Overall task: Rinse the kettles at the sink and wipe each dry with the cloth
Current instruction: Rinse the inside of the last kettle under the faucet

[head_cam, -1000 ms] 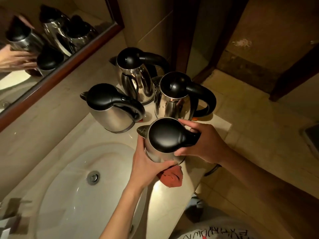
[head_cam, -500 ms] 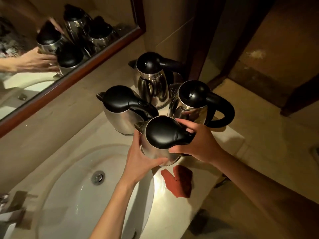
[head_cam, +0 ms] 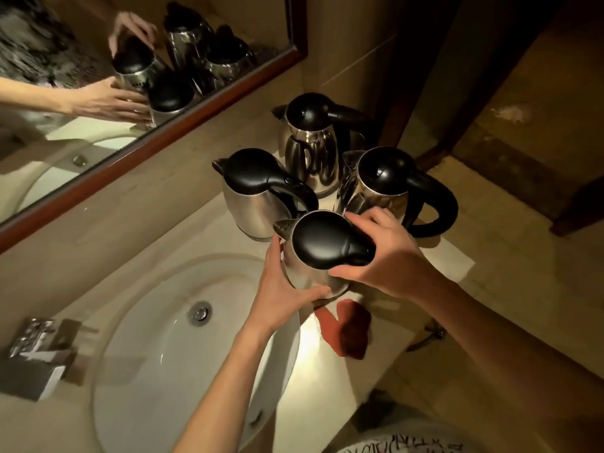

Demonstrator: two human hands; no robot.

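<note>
I hold a steel kettle with a black lid point(head_cam: 322, 245) upright just above the counter, right of the sink point(head_cam: 157, 348). My right hand point(head_cam: 389, 256) grips its black handle. My left hand point(head_cam: 282, 289) cups the steel body from the sink side. A red cloth point(head_cam: 351, 328) lies flat on the counter just in front of this kettle, free of both hands. Three more steel kettles stand behind: one at the left point(head_cam: 258, 194), one at the back point(head_cam: 310, 142), one at the right point(head_cam: 389, 181).
A chrome tap point(head_cam: 31, 336) sits at the sink's left end. The drain point(head_cam: 199, 312) is near the basin's middle. A framed mirror point(head_cam: 157, 138) runs along the wall behind. The counter's right edge point(head_cam: 457, 273) drops to a tiled floor.
The kettle has left the cloth, which my left hand was touching, and sits a little farther back toward the other kettles; the cloth now lies uncovered. My view has shifted left, so the tap shows.
</note>
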